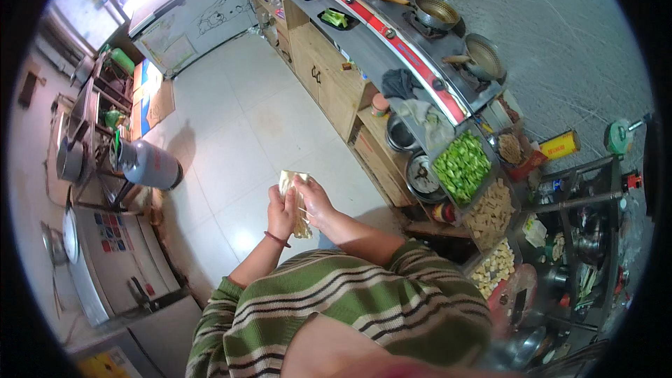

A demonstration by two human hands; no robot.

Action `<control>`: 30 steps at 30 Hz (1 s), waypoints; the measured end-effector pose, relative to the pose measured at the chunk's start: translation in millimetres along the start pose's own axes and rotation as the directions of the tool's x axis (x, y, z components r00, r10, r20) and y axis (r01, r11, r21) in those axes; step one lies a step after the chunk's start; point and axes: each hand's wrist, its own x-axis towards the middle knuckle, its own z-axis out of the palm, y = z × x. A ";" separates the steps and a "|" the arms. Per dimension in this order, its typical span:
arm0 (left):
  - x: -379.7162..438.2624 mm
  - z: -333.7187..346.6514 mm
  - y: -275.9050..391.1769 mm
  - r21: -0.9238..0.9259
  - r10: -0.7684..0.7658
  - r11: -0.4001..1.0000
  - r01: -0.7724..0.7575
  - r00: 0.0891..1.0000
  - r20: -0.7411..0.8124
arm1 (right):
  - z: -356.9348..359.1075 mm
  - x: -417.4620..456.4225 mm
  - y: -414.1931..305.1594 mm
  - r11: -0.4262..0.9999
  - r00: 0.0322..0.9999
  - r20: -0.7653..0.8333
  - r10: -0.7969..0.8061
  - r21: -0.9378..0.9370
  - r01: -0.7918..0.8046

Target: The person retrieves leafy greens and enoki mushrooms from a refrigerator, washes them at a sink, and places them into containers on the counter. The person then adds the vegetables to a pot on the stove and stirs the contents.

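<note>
Both hands are raised in front of my body, over the tiled floor. Between them is a narrow, pale packet or bundle [303, 226], whitish at the top and yellowish, with lengthwise streaks, lower down. Its exact contents cannot be made out. My left hand [281, 212] grips it from the left side, with a dark red bracelet [277, 239] on that wrist. From the right, my right hand [316, 202] pinches its upper part, thumb near the top. The fingers partly cover the middle of the bundle.
At right runs a gas stove [388, 31] with several pans, one a hammered saucepan [436, 11]. Nearer me are trays of chopped green peppers [463, 167], beige slices [491, 212] and pale cubes [493, 268]. A gas cylinder [152, 164] stands at left beside a metal rack [86, 110].
</note>
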 end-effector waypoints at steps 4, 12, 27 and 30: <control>96.6 -58.5 18.8 -0.441 -0.088 0.890 0.116 0.993 0.083 | 66.3 103.2 -7.8 0.991 0.977 0.188 0.103 -0.101 -0.085; 296.1 -168.0 -11.6 -0.568 -0.130 0.821 0.050 0.986 -0.102 | 189.9 300.9 2.1 0.981 0.969 0.155 0.191 -0.016 -0.191; 718.3 -350.3 0.4 -0.632 -0.137 0.724 0.276 0.955 0.262 | 409.9 668.3 -37.0 0.981 0.921 0.368 0.127 0.091 -0.172; 797.7 -408.5 -9.6 -0.652 -0.152 0.743 0.151 0.987 0.055 | 476.3 768.2 -10.2 0.967 0.907 0.364 0.213 0.055 -0.249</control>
